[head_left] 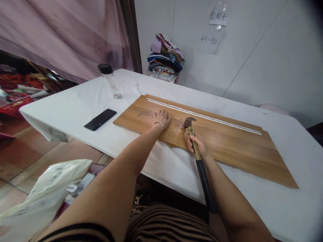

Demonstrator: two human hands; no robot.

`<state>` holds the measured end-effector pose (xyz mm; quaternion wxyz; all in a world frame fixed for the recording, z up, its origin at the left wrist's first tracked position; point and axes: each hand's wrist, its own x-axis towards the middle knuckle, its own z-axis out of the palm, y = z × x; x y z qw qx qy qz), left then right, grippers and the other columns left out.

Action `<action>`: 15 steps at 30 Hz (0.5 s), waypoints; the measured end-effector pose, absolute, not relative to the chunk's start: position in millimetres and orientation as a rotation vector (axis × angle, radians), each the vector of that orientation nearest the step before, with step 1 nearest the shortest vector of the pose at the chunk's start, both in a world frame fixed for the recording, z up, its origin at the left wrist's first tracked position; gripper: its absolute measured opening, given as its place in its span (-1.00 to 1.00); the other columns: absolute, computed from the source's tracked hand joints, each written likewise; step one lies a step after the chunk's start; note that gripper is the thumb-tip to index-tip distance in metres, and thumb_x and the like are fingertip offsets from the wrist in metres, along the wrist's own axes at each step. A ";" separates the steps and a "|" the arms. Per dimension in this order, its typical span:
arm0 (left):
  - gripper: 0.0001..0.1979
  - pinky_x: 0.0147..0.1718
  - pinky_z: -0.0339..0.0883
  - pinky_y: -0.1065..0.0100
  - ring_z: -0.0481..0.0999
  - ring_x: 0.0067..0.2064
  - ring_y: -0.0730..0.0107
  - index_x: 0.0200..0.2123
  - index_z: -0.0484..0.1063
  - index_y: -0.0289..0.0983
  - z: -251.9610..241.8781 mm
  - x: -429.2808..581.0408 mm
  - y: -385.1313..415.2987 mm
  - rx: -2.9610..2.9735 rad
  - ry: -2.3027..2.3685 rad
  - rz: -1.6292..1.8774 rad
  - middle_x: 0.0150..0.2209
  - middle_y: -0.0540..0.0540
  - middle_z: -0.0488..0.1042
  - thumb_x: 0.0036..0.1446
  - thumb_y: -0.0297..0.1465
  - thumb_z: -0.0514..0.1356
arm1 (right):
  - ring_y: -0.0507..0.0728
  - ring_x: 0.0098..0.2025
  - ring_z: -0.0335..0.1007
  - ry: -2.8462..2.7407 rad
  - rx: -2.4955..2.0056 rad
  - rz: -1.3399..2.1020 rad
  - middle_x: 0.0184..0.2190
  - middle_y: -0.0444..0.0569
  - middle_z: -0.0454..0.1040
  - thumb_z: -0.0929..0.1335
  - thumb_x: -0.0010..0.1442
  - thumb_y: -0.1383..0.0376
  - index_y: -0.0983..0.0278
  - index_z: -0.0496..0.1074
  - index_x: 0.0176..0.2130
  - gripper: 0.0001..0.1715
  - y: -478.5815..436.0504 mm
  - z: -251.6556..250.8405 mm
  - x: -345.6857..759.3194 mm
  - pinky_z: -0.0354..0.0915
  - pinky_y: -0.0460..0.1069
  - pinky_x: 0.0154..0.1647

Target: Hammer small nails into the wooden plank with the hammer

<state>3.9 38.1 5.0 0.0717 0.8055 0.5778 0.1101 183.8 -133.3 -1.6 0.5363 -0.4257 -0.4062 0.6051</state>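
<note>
A long wooden board (234, 151) lies across the table in front of me. My left hand (162, 118) rests flat on it, fingers stretched out, with a thin bracelet at the wrist. In my right hand (198, 144) is a claw hammer (201, 168), gripped high on the handle below its rusty head. The head is over the board, close to a few small dark spots; whether it touches the wood I cannot tell. Several nails (141, 114) lie loose left of my left hand. Two white measuring strips (202, 116) run along the board's far side.
On the white-covered table (80, 97) are a black phone (100, 119) and a clear bottle (111, 82) with a black lid, both left of the board. Folded clothes (165, 60) are stacked by the wall behind. A pale plastic bag (50, 188) is at the lower left.
</note>
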 end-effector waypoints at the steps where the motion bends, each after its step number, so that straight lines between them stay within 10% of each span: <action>1: -0.58 0.35 0.10 -0.08 0.30 0.38 -0.02 0.13 0.50 -0.16 5.0 3.9 38.1 2.421 1.735 0.332 0.29 -0.25 0.47 0.43 -0.21 -0.04 | -0.04 -0.77 0.13 -0.968 -1.016 1.449 -0.65 -0.36 0.33 0.46 0.16 0.02 0.18 0.31 -0.10 -0.55 -133.3 -1.3 183.6 -0.01 -0.11 -0.72; 15: -0.58 0.34 0.10 -0.07 0.29 0.39 0.00 0.13 0.51 -0.17 6.0 4.4 37.7 2.429 1.743 0.316 0.31 -0.24 0.46 0.44 -0.21 -0.04 | -0.04 -0.78 0.13 -0.976 -0.977 1.437 -0.65 -0.36 0.32 0.44 0.18 0.02 0.20 0.32 -0.09 -0.56 -133.1 -3.1 184.3 0.00 -0.11 -0.73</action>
